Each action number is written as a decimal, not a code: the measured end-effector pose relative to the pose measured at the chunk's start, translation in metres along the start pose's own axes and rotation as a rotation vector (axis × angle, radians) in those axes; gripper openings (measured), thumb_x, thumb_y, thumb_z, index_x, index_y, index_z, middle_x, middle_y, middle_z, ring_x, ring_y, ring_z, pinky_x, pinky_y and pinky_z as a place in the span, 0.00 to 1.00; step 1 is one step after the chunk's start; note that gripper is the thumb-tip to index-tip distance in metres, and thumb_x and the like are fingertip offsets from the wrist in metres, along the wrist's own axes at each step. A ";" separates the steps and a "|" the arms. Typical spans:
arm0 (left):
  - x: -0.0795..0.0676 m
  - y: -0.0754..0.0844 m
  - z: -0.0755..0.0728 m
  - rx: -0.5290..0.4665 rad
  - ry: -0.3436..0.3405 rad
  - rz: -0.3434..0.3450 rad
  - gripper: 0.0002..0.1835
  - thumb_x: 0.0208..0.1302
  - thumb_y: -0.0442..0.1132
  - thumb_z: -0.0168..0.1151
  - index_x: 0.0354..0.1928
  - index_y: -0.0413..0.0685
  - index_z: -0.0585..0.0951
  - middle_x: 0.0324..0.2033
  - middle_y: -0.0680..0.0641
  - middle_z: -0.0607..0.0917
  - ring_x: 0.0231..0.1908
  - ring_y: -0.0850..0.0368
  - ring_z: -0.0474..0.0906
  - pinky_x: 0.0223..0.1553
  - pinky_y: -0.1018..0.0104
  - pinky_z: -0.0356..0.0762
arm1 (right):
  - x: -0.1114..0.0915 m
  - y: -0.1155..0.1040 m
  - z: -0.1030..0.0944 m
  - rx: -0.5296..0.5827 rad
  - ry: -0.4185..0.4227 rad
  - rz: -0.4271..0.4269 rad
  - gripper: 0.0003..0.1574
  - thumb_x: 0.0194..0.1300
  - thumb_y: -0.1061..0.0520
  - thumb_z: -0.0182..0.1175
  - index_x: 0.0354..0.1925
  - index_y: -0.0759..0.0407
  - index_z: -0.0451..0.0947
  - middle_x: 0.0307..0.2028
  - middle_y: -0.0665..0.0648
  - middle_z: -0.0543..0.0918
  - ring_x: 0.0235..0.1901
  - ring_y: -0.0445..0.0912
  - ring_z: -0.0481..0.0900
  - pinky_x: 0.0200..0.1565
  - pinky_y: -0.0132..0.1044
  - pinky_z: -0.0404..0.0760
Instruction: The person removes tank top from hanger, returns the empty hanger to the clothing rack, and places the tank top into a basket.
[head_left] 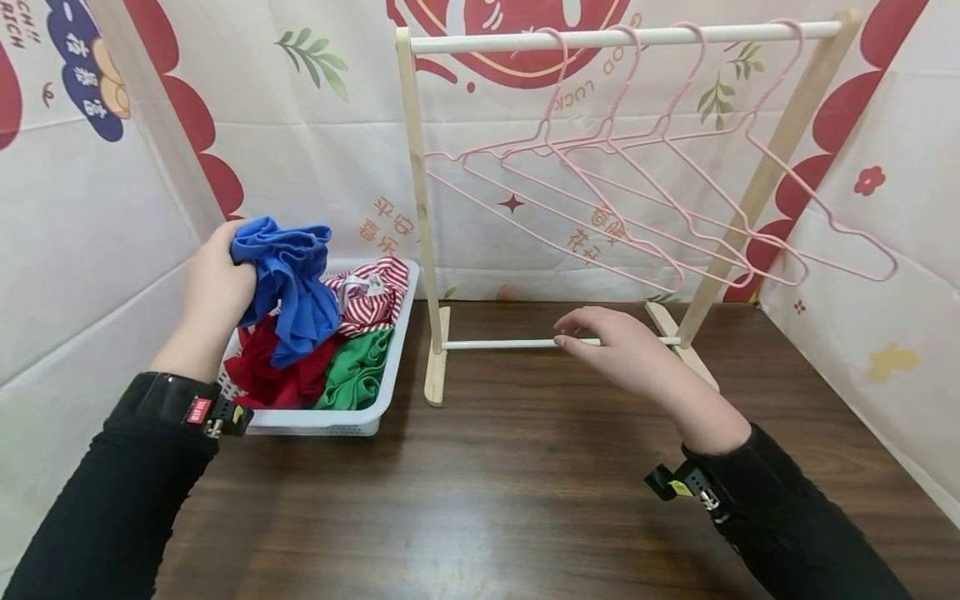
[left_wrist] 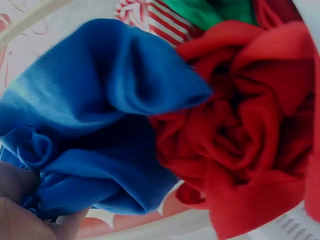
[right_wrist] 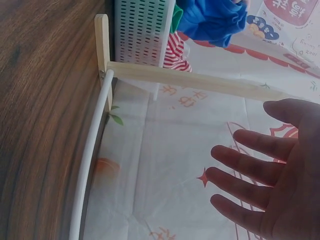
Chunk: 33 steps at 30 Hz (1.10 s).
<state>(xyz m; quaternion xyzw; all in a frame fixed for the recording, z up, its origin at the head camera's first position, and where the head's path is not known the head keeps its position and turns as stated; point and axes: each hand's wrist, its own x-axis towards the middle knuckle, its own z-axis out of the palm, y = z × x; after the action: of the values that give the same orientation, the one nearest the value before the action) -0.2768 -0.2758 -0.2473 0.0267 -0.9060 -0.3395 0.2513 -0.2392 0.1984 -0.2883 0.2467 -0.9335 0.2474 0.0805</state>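
A crumpled blue garment (head_left: 288, 279) hangs from my left hand (head_left: 217, 271), which grips it above a white plastic basket (head_left: 401, 350). In the left wrist view the blue cloth (left_wrist: 100, 95) droops beside a bunched red garment (left_wrist: 245, 125). Red cloth (head_left: 281, 367), a green garment (head_left: 358, 371) and a red-and-white striped one (head_left: 378, 292) lie in the basket. My right hand (head_left: 618, 346) is held in front of the rack's lower bar, holding nothing. Its fingers (right_wrist: 245, 162) are spread and only slightly bent in the right wrist view.
A wooden rack (head_left: 416, 183) with a white top rod (head_left: 480, 43) stands at the back. Several pink hangers (head_left: 551, 133) hang from it, towards its right side. Printed white cloth (head_left: 300, 150) walls enclose the dark wooden tabletop (head_left: 450, 500).
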 end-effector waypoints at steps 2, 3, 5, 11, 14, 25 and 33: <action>0.003 -0.004 0.003 0.004 -0.023 -0.007 0.28 0.69 0.34 0.40 0.71 0.48 0.65 0.64 0.35 0.71 0.62 0.34 0.66 0.58 0.34 0.62 | 0.000 0.000 0.000 0.010 -0.001 0.000 0.15 0.70 0.48 0.58 0.47 0.54 0.82 0.43 0.52 0.83 0.49 0.50 0.79 0.52 0.50 0.73; 0.004 -0.006 0.004 0.010 -0.032 -0.009 0.28 0.69 0.34 0.40 0.71 0.48 0.64 0.64 0.35 0.70 0.62 0.34 0.66 0.58 0.34 0.62 | 0.000 0.000 0.001 0.016 -0.001 -0.001 0.15 0.70 0.48 0.58 0.47 0.54 0.82 0.43 0.52 0.83 0.49 0.50 0.79 0.52 0.49 0.73; 0.005 -0.008 0.008 0.026 -0.055 -0.016 0.27 0.70 0.35 0.41 0.72 0.47 0.63 0.65 0.34 0.70 0.62 0.33 0.65 0.59 0.34 0.61 | 0.000 0.000 0.001 0.023 -0.002 -0.003 0.15 0.70 0.47 0.58 0.48 0.54 0.81 0.43 0.51 0.83 0.49 0.50 0.79 0.52 0.49 0.73; 0.009 -0.009 0.021 0.114 -0.139 0.007 0.27 0.74 0.38 0.42 0.72 0.42 0.60 0.64 0.29 0.68 0.63 0.29 0.63 0.60 0.33 0.58 | 0.000 -0.001 0.001 0.022 -0.003 0.001 0.16 0.70 0.47 0.58 0.48 0.54 0.81 0.44 0.52 0.83 0.49 0.49 0.79 0.52 0.49 0.73; 0.011 -0.007 0.028 0.160 -0.199 0.031 0.28 0.73 0.37 0.44 0.72 0.38 0.58 0.63 0.26 0.67 0.62 0.27 0.62 0.60 0.33 0.57 | 0.000 -0.001 0.002 0.021 -0.012 0.006 0.16 0.70 0.47 0.58 0.48 0.54 0.81 0.44 0.52 0.83 0.49 0.50 0.79 0.52 0.50 0.73; 0.007 0.002 0.049 0.299 -0.616 0.158 0.32 0.71 0.41 0.53 0.69 0.27 0.59 0.64 0.23 0.63 0.65 0.27 0.57 0.64 0.36 0.54 | 0.001 0.001 0.006 0.018 -0.024 0.016 0.17 0.70 0.47 0.57 0.49 0.55 0.81 0.44 0.53 0.83 0.49 0.50 0.79 0.52 0.50 0.73; -0.001 0.009 0.055 0.387 -0.641 0.152 0.36 0.69 0.46 0.57 0.69 0.29 0.59 0.64 0.24 0.63 0.65 0.27 0.57 0.62 0.33 0.54 | 0.003 0.002 0.008 0.003 -0.040 0.030 0.18 0.70 0.45 0.56 0.49 0.55 0.81 0.45 0.54 0.83 0.49 0.50 0.78 0.51 0.50 0.73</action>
<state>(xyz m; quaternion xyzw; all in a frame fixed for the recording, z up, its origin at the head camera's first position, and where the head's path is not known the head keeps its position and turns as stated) -0.3011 -0.2352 -0.2771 -0.1008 -0.9854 -0.1336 -0.0299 -0.2425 0.1948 -0.2953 0.2376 -0.9382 0.2449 0.0578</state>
